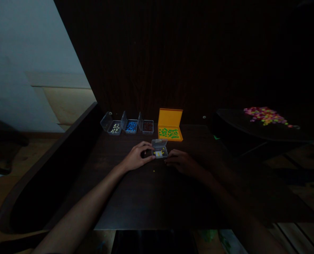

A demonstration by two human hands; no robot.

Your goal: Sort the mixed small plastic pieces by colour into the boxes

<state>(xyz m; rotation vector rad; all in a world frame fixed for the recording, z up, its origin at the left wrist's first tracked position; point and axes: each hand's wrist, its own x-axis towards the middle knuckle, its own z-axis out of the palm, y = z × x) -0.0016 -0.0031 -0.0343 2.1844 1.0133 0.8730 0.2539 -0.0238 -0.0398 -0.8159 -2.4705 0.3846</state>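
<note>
A small clear plastic box (165,152) with its lid tipped up stands before me on the dark table, with several small yellow pieces and a whitish patch inside. My left hand (137,156) grips its left side between thumb and fingers. Close to the box's right front corner is my right hand (182,162), its fingers curled and drawn together. What those fingers hold, if anything, is too dark to make out. One tiny yellow piece (154,171) lies on the table in front of the box. Behind it an orange case (170,118) stands open with several green pieces.
Three clear boxes with raised lids line the back left: cream pieces (115,128), blue pieces (131,126) and dark red pieces (148,126). A dark panel (146,63) rises behind the table (136,204). Many pink and yellow bits (265,115) lie on a dark surface at right.
</note>
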